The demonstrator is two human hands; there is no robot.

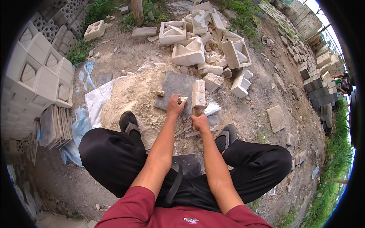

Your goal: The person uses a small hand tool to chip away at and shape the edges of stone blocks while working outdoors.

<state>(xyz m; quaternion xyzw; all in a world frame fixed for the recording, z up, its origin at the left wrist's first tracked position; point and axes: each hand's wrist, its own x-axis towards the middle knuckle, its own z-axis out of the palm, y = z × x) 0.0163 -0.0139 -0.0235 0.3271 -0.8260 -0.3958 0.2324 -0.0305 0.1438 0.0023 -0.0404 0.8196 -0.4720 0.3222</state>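
Observation:
My left hand [176, 106] is closed around a small pale chunk of broken block [183, 100], held over a dark flat slab [175, 84]. In my right hand [200, 122] is the short handle of a mallet [198, 94]. Its thick, dusty, pale head points away from me, just right of the slab's right edge. Another small chunk [160, 93] lies on the slab's left side. A mound of pale crushed grit [127, 95] reaches up to the slab on the left.
Broken hollow blocks [188, 52] are heaped beyond the slab. White sheeting [95, 99] lies under the grit. Stacked decorative blocks [42, 68] stand at the left, near leaning thin boards [57, 123]. My sandalled feet flank the work area. A person [344, 83] shows at the far right.

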